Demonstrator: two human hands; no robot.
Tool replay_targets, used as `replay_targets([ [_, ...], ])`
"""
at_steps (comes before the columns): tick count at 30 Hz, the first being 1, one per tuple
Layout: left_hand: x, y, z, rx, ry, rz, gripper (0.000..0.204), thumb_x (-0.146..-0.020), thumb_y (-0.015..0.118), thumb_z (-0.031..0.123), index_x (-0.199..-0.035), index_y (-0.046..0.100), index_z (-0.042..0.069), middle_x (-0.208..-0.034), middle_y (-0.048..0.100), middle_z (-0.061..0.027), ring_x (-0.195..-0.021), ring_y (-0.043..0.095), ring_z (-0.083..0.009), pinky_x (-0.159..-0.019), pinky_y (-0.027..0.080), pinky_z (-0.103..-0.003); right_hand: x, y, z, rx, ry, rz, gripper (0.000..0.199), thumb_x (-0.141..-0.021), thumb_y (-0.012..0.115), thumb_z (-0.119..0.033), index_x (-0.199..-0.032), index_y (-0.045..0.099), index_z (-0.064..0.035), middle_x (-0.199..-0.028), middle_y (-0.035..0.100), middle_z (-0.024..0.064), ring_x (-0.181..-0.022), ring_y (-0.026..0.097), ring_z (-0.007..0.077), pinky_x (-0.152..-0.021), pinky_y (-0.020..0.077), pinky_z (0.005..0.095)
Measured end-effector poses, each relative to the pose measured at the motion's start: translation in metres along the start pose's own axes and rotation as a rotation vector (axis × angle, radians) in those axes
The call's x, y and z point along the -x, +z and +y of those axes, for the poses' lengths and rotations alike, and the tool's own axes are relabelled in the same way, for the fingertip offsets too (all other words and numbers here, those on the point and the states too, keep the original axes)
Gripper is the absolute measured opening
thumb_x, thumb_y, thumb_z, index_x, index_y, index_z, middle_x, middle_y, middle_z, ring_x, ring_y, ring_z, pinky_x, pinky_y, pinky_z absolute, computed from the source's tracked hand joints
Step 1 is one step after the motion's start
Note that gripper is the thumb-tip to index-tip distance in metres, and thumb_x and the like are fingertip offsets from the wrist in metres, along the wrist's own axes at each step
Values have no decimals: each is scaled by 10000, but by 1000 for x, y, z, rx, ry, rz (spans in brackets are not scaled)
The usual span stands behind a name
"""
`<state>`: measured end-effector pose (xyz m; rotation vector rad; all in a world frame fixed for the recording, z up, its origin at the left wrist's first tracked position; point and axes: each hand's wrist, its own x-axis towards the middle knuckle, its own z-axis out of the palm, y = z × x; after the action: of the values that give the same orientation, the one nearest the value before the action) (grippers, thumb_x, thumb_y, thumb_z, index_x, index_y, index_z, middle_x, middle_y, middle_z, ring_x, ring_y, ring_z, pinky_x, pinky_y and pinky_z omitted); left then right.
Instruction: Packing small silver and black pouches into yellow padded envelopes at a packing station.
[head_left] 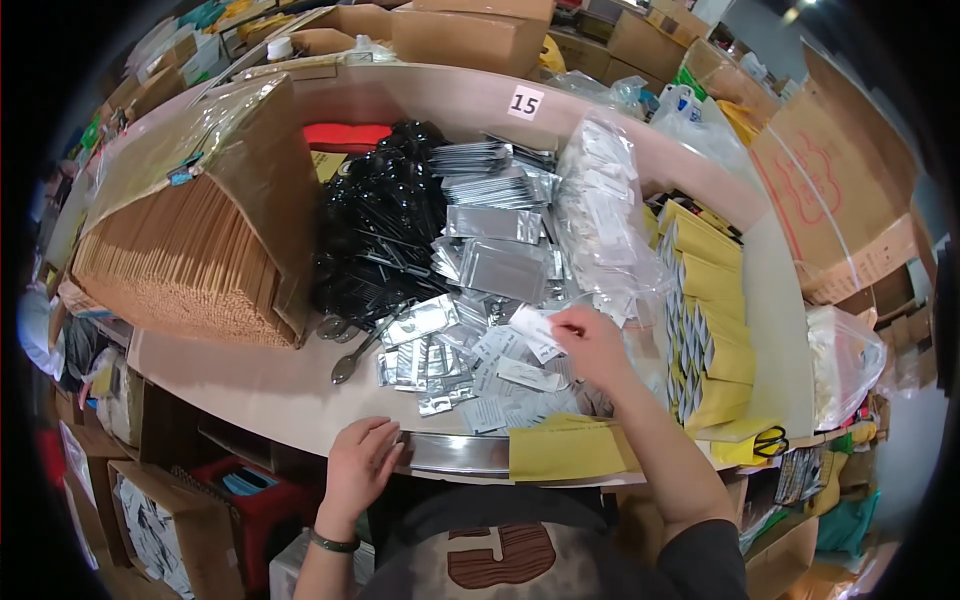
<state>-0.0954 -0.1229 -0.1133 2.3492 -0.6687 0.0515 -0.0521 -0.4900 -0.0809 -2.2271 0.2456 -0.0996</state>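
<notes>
My right hand (592, 345) pinches a small white printed packet (538, 332) above a loose pile of similar white packets (530, 374). Near the table's front edge, my left hand (362, 462) is empty, its fingers loosely bent and apart from the pile. Small silver foil packets (412, 362) lie between the two hands, and larger flat silver pouches (503, 270) are stacked behind them. A yellow envelope (570, 448) rests at the front edge under my right forearm. To its left, a shiny metallic strip (455, 452) runs along that edge.
Black plastic spoons (385, 200) are heaped left of the pouches. A large carton (270, 150) with tightly packed thin brown pieces stands at left. At right are a clear bag of white packets (598, 200), rows of yellow envelopes (715, 310) and black-handled scissors (770, 441).
</notes>
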Motion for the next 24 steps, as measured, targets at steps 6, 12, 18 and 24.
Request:
replay_targets([
  [6, 17, -9, -19, 44, -167, 15, 312, -796, 741, 73, -1102, 680, 58, -1123, 654, -130, -1034, 628, -340, -897, 515, -406, -4, 17, -5, -673, 339, -191, 224, -850, 702, -7, -1065, 689, 53, -1073, 679, 107, -899, 644, 137, -782, 519, 275],
  [12, -14, -20, -26, -54, -98, 130, 293, -806, 722, 80, -1095, 682, 58, -1134, 653, -130, -1032, 623, -341, -894, 508, -413, -10, 55, -43, -169, 76, -356, 168, -794, 740, -40, -926, 708, 59, -1037, 684, 152, -914, 675, 242, -824, 526, 319],
  [18, -79, 6, -48, -134, -119, 264, 262, -853, 671, 135, -1107, 677, 69, -1115, 660, -143, -996, 637, -360, -825, 524, -433, -54, 151, -27, 532, -794, -115, 177, -755, 638, -111, -844, 709, 24, -1059, 627, 189, -1054, 570, 379, -924, 477, 458],
  [24, -57, 5, -56, -153, -312, 40, 259, -877, 600, 144, -1127, 658, 111, -1039, 662, -157, -862, 657, -379, -746, 535, -474, -34, 139, -36, 601, -791, -58, 122, -773, 617, -108, -826, 686, -21, -1049, 626, 150, -985, 600, 335, -834, 495, 424],
])
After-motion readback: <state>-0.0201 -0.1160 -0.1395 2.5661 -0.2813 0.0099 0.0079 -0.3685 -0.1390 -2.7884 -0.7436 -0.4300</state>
